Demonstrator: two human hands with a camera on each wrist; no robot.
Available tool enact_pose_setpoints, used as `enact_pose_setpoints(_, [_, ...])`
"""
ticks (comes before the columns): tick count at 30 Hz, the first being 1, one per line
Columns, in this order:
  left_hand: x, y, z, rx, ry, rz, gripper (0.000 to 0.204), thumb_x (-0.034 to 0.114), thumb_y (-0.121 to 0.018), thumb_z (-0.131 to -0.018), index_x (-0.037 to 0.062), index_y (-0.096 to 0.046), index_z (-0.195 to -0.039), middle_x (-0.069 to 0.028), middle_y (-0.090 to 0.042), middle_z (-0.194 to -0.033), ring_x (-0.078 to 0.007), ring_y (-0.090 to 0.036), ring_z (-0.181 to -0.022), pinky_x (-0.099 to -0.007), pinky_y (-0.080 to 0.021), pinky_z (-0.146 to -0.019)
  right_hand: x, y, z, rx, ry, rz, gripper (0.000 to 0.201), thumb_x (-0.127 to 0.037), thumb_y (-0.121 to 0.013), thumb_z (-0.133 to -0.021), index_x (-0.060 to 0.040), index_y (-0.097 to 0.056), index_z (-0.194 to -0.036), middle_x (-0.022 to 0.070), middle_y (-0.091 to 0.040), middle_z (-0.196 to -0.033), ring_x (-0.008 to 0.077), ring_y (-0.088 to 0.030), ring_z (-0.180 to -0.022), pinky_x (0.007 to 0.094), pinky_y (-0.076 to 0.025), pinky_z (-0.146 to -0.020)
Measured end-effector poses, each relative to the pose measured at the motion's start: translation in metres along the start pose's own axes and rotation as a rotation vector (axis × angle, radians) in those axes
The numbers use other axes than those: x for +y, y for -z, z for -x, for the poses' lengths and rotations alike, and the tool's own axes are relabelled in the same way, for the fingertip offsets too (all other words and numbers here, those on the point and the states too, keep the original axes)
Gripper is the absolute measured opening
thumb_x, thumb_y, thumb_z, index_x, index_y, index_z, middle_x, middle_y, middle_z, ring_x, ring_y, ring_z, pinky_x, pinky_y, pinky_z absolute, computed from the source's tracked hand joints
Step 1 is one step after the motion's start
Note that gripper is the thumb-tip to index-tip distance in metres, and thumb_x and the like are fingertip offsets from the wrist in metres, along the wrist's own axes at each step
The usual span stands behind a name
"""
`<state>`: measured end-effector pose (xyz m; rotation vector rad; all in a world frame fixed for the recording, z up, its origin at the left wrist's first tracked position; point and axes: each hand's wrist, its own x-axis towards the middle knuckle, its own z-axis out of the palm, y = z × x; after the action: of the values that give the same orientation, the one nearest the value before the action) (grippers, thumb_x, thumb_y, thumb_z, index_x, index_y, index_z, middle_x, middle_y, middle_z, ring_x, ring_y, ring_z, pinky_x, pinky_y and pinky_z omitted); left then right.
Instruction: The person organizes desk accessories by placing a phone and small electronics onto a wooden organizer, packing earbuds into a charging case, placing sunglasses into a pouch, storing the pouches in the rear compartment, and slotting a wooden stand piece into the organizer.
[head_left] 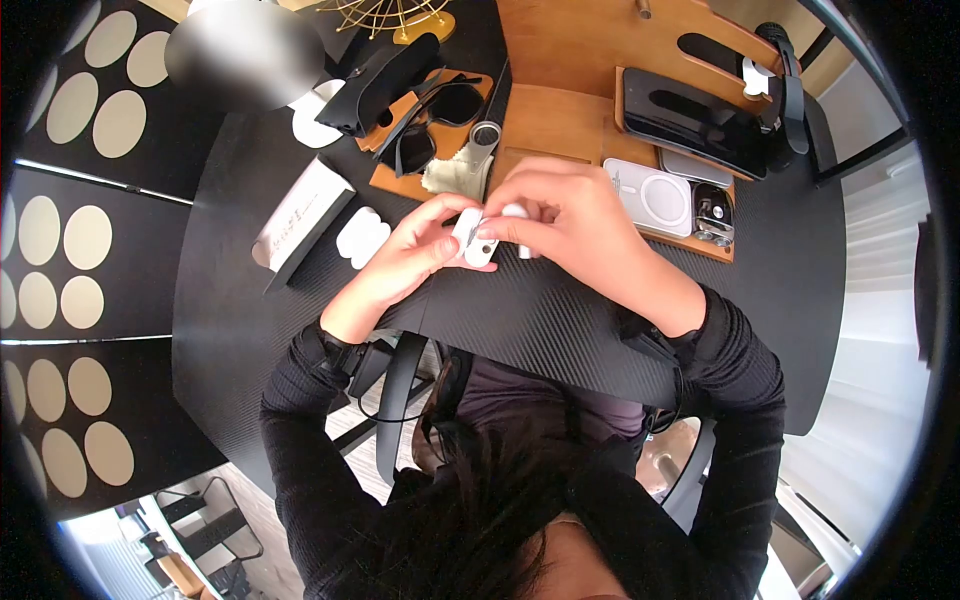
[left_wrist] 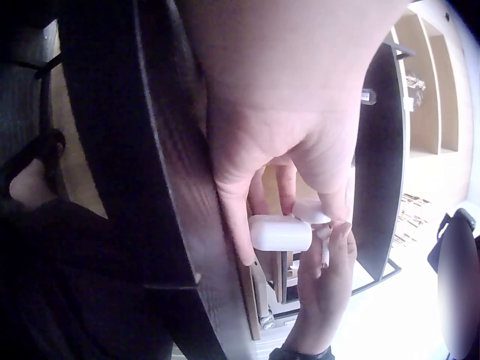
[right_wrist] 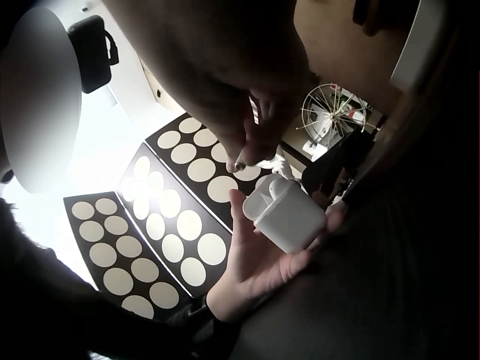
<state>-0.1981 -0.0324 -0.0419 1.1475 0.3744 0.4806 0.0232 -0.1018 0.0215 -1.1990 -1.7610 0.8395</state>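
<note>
Left fingers [right_wrist: 293, 265] hold case [right_wrist: 291, 223]; right wrist view reveals seated earbud [right_wrist: 280, 186].

- Head: overhead, farthest, facing down at desk [head_left: 540, 310].
- Wrists: close, facing along left hand [left_wrist: 277, 127] and right hand [right_wrist: 240, 75]; both share white case [right_wrist: 291, 219], right of centre.

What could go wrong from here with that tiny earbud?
The right hand pinches the small white earbud with its fingertips, so it might slip out and drop. The left hand holds the case with its lid open, raised off the table; a loosened grip could let it tip or fall.
</note>
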Motion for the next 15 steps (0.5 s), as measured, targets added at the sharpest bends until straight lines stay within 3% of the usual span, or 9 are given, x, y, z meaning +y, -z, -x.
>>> enact_pose_setpoints(2, [0.002, -0.002, 0.000, -0.010, -0.004, 0.003, 0.054, 0.037, -0.063, -0.092, 0.0010, -0.044, -0.129, -0.0121, -0.055, -0.119, -0.0235, -0.059, -0.110, -0.0472, -0.053, -0.093, 0.006, -0.007, 0.000, 0.022, 0.144, -0.150, 0.019, -0.007, -0.068, -0.082, 0.0005, -0.066, -0.100, 0.0138, -0.062, -0.089, 0.0315, -0.064, -0.079, 0.0369, -0.052, -0.069])
enact_pose_setpoints(3, [0.003, -0.003, 0.000, -0.019, -0.007, 0.010, 0.055, 0.039, -0.061, -0.093, 0.0009, -0.044, -0.130, -0.0125, -0.054, -0.120, -0.0239, -0.059, -0.110, -0.0472, -0.053, -0.093, 0.007, -0.010, 0.000, 0.022, 0.142, -0.151, 0.019, -0.007, -0.068, -0.082, 0.0005, -0.066, -0.100, 0.0138, -0.062, -0.089, 0.0315, -0.064, -0.079, 0.0369, -0.052, -0.069])
enact_pose_setpoints(5, [0.001, -0.002, 0.001, 0.002, -0.001, 0.029, 0.056, 0.040, -0.060, -0.094, 0.0007, -0.044, -0.130, -0.0127, -0.054, -0.120, -0.0240, -0.059, -0.110, -0.0475, -0.054, -0.092, 0.008, -0.014, 0.001, 0.046, 0.326, -0.040, 0.019, -0.001, -0.063, -0.084, 0.0009, -0.065, -0.103, 0.0132, -0.061, -0.097, 0.0314, -0.064, -0.083, 0.0369, -0.052, -0.072])
enact_pose_setpoints(10, [0.002, -0.002, 0.002, 0.010, 0.012, 0.010, 0.058, 0.043, -0.058, -0.094, 0.0001, -0.043, -0.130, -0.0124, -0.054, -0.121, -0.0236, -0.058, -0.111, -0.0484, -0.054, -0.090, 0.006, -0.016, 0.006, 0.107, 0.423, 0.172, 0.024, 0.000, -0.064, -0.077, -0.0024, -0.063, -0.101, 0.0108, -0.061, -0.097, 0.0308, -0.063, -0.087, 0.0377, -0.053, -0.075])
enact_pose_setpoints(13, [0.000, 0.004, 0.001, -0.060, 0.020, -0.036, 0.058, 0.043, -0.056, -0.095, -0.0002, -0.042, -0.131, -0.0121, -0.054, -0.120, -0.0226, -0.057, -0.113, -0.0478, -0.055, -0.089, 0.010, -0.018, 0.008, 0.014, 0.489, 0.237, 0.026, -0.003, -0.066, -0.073, -0.0046, -0.062, -0.098, 0.0093, -0.061, -0.097, 0.0275, -0.063, -0.088, 0.0362, -0.054, -0.073])
enact_pose_setpoints(15, [0.002, 0.002, 0.002, -0.053, 0.009, -0.043, 0.058, 0.042, -0.057, -0.095, 0.0002, -0.042, -0.133, -0.0117, -0.053, -0.124, -0.0209, -0.057, -0.114, -0.0416, -0.055, -0.089, 0.011, -0.020, 0.009, -0.007, 0.554, 0.323, 0.028, -0.007, -0.070, -0.072, -0.0057, -0.061, -0.098, 0.0083, -0.060, -0.104, 0.0256, -0.062, -0.093, 0.0356, -0.054, -0.073])
